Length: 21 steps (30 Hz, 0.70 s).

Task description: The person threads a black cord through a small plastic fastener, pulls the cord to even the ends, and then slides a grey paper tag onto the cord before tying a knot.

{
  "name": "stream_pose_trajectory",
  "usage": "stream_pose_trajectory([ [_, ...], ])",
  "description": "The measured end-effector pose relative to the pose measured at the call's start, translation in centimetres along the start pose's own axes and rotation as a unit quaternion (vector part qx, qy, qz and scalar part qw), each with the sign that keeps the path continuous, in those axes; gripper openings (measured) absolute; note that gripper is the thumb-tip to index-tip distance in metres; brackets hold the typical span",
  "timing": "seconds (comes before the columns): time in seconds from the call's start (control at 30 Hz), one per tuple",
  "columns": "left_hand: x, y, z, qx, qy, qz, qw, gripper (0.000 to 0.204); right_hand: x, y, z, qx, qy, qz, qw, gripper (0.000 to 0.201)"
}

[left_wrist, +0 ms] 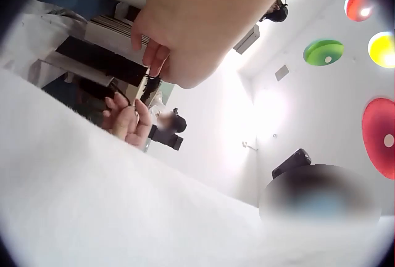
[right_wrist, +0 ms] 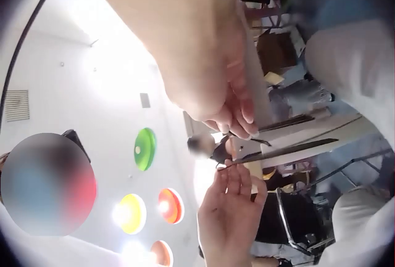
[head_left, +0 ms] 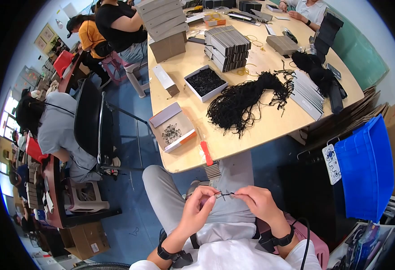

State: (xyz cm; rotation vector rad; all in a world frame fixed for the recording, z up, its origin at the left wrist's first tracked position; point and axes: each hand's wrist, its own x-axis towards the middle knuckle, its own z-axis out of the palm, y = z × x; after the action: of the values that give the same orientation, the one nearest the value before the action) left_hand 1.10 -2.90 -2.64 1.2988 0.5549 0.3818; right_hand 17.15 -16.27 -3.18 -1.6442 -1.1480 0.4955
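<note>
In the head view a thin black cord (head_left: 225, 195) is stretched between both hands above the lap. The left hand (head_left: 199, 210) pinches one end between thumb and forefinger. At the other end, the right hand (head_left: 261, 205) pinches it in the same manner. Fingertips of the two hands are a short gap apart. From the left wrist, the left hand (left_wrist: 162, 39) shows above the right hand (left_wrist: 128, 121). The right wrist view has the right hand (right_wrist: 225, 94) above the left hand (right_wrist: 229, 208), with dark cord (right_wrist: 262, 142) by the fingertips. Any small part on the cord is unclear.
On the table (head_left: 242, 144) lie a black cord bundle (head_left: 238, 105), a box of small black pieces (head_left: 205, 83), a box of metal pieces (head_left: 172, 130), a red-handled item (head_left: 206, 153) and stacked grey cards (head_left: 228, 47). A blue bin (head_left: 366, 171) stands at right.
</note>
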Motion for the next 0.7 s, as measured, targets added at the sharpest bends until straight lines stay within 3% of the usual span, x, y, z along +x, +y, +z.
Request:
stream_pose_trajectory([
  [0.07, -0.3, 0.3, 0.2, -0.003, -0.013, 0.007, 1.0, 0.004, 0.8, -0.6, 0.0, -0.025, 0.023, -0.132, 0.991, 0.015],
  [0.2, -0.7, 0.5, 1.0, -0.048, -0.033, 0.018, 0.998, 0.008, 1.5, -1.9, 0.4, -0.062, 0.024, -0.14, 0.988, 0.018],
  [0.3, -0.8, 0.2, 1.0, 0.031, -0.023, 0.025, 0.999, 0.013, 1.3, -1.7, 1.1, -0.072, 0.05, -0.154, 0.984, 0.02],
  [0.37, -0.6, 0.5, 0.7, 0.041, -0.033, 0.035, 0.998, 0.014, 0.8, -1.7, 1.2, 0.011, 0.055, -0.026, 0.998, 0.02],
  [0.43, -0.4, 1.2, 0.7, 0.05, -0.045, 0.043, 0.997, 0.016, 0.3, -1.0, 1.1, 0.036, 0.029, -0.01, 0.999, 0.021],
  [0.5, -0.2, 2.4, 0.8, -0.023, -0.042, -0.061, 0.997, 0.018, 0.1, -0.6, 1.1, 0.062, 0.004, 0.005, 0.998, 0.022],
  [0.6, 0.1, 3.9, 0.8, -0.045, -0.048, -0.114, 0.991, 0.016, 0.1, -0.4, 0.9, 0.068, 0.003, -0.042, 0.997, 0.024],
  [0.63, 0.0, 4.2, 0.7, -0.043, -0.049, -0.115, 0.991, 0.016, 0.0, -0.2, 0.8, 0.136, -0.03, -0.001, 0.99, 0.026],
  [0.7, -0.1, 5.0, 0.7, 0.008, -0.027, -0.026, 0.999, 0.017, 0.1, 0.1, 0.6, 0.203, -0.06, 0.039, 0.977, 0.029],
])
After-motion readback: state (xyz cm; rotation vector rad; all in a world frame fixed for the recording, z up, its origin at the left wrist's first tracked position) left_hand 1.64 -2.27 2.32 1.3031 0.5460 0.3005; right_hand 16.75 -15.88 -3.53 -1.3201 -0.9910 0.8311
